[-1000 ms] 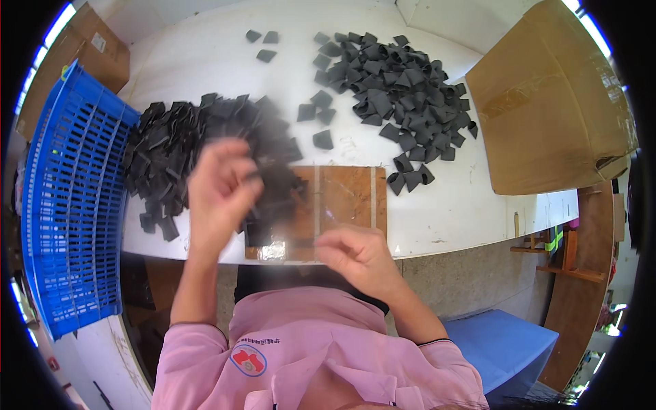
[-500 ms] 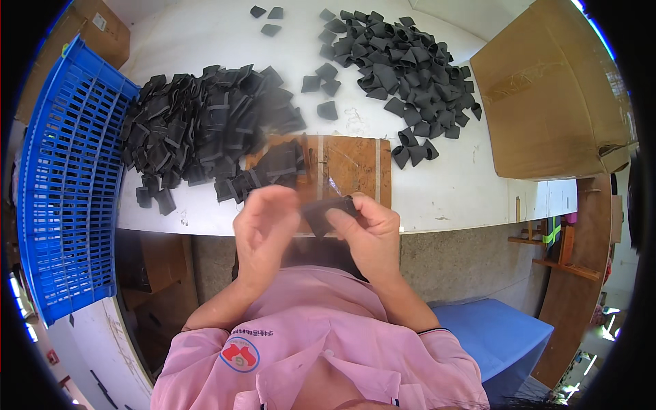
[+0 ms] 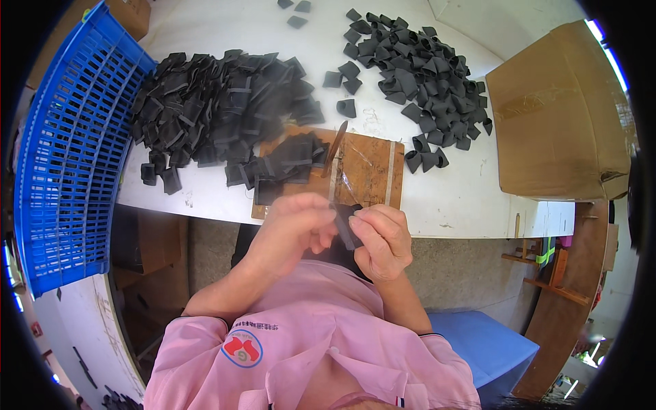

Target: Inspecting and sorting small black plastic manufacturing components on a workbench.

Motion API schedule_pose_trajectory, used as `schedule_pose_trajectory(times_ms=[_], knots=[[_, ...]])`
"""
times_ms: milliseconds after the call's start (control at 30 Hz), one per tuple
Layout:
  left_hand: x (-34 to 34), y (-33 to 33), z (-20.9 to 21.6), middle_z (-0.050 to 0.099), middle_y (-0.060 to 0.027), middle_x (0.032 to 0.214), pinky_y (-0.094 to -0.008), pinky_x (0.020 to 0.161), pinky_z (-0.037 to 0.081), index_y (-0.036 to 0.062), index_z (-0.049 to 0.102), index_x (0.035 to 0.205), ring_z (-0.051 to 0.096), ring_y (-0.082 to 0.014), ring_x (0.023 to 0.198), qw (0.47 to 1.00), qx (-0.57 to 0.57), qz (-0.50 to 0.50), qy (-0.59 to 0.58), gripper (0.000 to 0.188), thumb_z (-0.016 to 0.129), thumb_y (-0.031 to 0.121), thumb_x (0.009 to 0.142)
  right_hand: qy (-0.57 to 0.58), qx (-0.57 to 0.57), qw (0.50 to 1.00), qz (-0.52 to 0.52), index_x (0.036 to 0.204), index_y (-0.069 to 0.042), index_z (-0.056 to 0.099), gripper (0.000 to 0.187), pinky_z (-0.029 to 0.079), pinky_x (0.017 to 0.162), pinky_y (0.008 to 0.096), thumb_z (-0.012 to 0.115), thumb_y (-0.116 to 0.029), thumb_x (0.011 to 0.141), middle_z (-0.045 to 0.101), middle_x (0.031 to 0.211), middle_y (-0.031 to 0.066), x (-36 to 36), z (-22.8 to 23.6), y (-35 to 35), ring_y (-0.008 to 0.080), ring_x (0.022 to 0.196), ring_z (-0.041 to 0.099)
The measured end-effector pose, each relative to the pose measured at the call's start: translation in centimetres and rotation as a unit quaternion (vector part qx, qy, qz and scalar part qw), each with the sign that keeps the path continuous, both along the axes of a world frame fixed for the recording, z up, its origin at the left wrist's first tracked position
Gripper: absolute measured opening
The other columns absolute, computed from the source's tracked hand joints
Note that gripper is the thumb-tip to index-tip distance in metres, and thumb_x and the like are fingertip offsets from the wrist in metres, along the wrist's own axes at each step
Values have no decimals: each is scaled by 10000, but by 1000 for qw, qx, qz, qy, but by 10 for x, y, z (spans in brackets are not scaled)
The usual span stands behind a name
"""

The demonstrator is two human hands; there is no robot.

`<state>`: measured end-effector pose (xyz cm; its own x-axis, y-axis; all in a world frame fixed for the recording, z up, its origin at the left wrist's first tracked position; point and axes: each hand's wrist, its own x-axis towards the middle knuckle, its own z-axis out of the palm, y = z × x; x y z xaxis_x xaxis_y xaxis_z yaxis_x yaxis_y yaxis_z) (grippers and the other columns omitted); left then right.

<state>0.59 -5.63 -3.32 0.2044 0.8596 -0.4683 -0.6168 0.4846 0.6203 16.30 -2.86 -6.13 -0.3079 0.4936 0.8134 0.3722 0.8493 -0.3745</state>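
Over the table's front edge, a small black fabric piece (image 3: pixel 347 236) is between my hands. My right hand (image 3: pixel 384 239) is closed on its right side, thumb and fingertips pinching the upper edge. From the other side my left hand (image 3: pixel 297 225) has its fingers curled together at the piece's left edge; motion smears them slightly. Just beyond lies a brown wooden board (image 3: pixel 372 167) with pale strips. Several folded black pieces (image 3: pixel 283 164) cover its left part. A thin dark brown stick (image 3: pixel 335 149) rises at its middle, and a shiny clear strand lies near my fingers.
A large heap of flat black pieces (image 3: pixel 205 102) spreads at left, beside a blue plastic basket (image 3: pixel 75 157). Farther right is a pile of curled dark grey pieces (image 3: pixel 424 75), next to a cardboard box (image 3: pixel 560 116). A blue stool (image 3: pixel 478 348) stands below the white table (image 3: pixel 465 198).
My left hand has moved right, from apart to the edge of the black piece. The piece has turned more upright in my right hand. The whole view has shifted slightly.
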Motion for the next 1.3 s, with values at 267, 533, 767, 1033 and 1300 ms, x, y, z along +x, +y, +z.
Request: schedule_pose_trajectory(times_ms=[267, 533, 767, 1033, 1300], knots=[[4, -6, -14, 595, -33, 658, -170, 480, 426, 2, 591, 812, 535, -55, 537, 946, 162, 20, 280, 67, 601, 68, 814, 14, -288, 957, 29, 898, 18, 594, 341, 446, 579, 290, 737, -151, 638, 561, 780, 81, -3, 20, -1, 225, 714, 555], [21, -8, -27, 587, -17, 669, -175, 413, 413, -8, 572, 811, 546, -41, 533, 695, 351, 146, 610, 11, 570, -4, 802, -56, -164, 982, -78, 813, 7, 587, 168, 428, 508, 308, 647, 15, 656, 518, 732, 93, -25, 6, -3, 237, 613, 523], [1, 7, -8, 545, -24, 709, -163, 359, 241, -3, 512, 924, 322, 2, 389, 984, 76, 67, -149, 170, 529, -54, 762, 161, -423, 891, -25, 790, 8, 594, 77, 419, 518, 240, 577, 42, 724, 534, 713, 46, -24, 0, 5, 124, 580, 523], [17, 11, -10, 576, -81, 803, -153, 416, 324, -25, 526, 875, 444, -14, 452, 850, 253, 218, 407, 130, 517, -85, 759, 422, -736, 455, 272, 835, -25, 582, 106, 270, 455, 166, 542, -123, 839, 471, 655, -33, -21, 15, 17, 21, 515, 347], [-21, 45, 50, 563, -127, 850, -182, 312, 244, -32, 467, 1075, 305, -35, 309, 897, 109, 28, -427, 235, 372, 9, 864, 160, -575, 760, 259, 742, -65, 534, 286, 248, 424, 147, 540, -325, 863, 442, 638, -43, -33, 94, 71, 26, 515, 348]])
